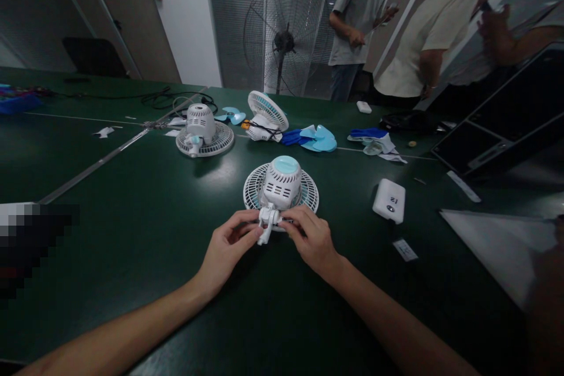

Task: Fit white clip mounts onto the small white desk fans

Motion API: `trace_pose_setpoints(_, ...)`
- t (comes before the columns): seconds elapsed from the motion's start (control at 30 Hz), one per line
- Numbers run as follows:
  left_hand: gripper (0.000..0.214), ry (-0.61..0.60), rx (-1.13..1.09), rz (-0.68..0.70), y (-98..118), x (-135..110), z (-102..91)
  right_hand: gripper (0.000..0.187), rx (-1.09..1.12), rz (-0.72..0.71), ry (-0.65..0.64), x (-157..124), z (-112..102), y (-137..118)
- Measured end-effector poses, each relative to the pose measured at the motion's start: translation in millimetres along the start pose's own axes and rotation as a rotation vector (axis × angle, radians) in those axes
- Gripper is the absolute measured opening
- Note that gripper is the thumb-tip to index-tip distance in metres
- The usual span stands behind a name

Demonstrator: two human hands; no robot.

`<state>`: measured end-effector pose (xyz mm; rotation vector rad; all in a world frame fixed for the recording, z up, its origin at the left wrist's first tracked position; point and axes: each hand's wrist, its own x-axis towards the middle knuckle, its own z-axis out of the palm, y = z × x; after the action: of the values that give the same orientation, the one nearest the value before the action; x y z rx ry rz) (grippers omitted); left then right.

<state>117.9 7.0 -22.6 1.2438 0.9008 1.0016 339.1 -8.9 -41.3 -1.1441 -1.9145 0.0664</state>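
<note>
A small white electric fan [283, 187] with a light blue cap lies face down on its round grille in front of me. Its white clip bracket [268, 218] points toward me. My left hand [231, 239] is closed on the bracket's left side, thumb and fingers pinching it. From the other side, my right hand [309, 238] pinches near the bracket's right edge, at the grille's rim. Fingertips partly hide the joint, so I cannot tell exactly what small part the right fingers touch.
Behind are a second fan [201, 123], a third fan [265, 120], blue fan blades [320, 138] and gloves [372, 140]. A white power bank [389, 200] sits to the right. A dark case [506, 111] stands at the right edge. People stand beyond the green table [176, 247].
</note>
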Motion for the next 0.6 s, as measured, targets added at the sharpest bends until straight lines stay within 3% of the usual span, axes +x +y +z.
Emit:
trace_pose_setpoints(0.07, 0.033, 0.004, 0.002, -0.001, -0.6, 0.2, 0.0, 0.018, 0.001, 0.034, -0.001, 0.9, 2.7, 0.3)
trace_pose_setpoints(0.17, 0.033, 0.008, -0.002, -0.004, -1.3, 0.1, -0.3, 0.011, 0.042, 0.048, -0.004, -1.2, 1.1, 1.6)
trace_pose_setpoints(0.3, 0.033, 0.0, -0.022, -0.012, -0.9, -0.5, -0.8, 0.023, 0.047, -0.046, -0.048, -3.8, -6.8, 4.5)
trace_pose_setpoints(0.6, 0.033, -0.002, -0.047, -0.025, -2.4, 0.1, -2.3, 0.011, 0.0, 0.008, -0.033, -1.8, 0.6, 4.7)
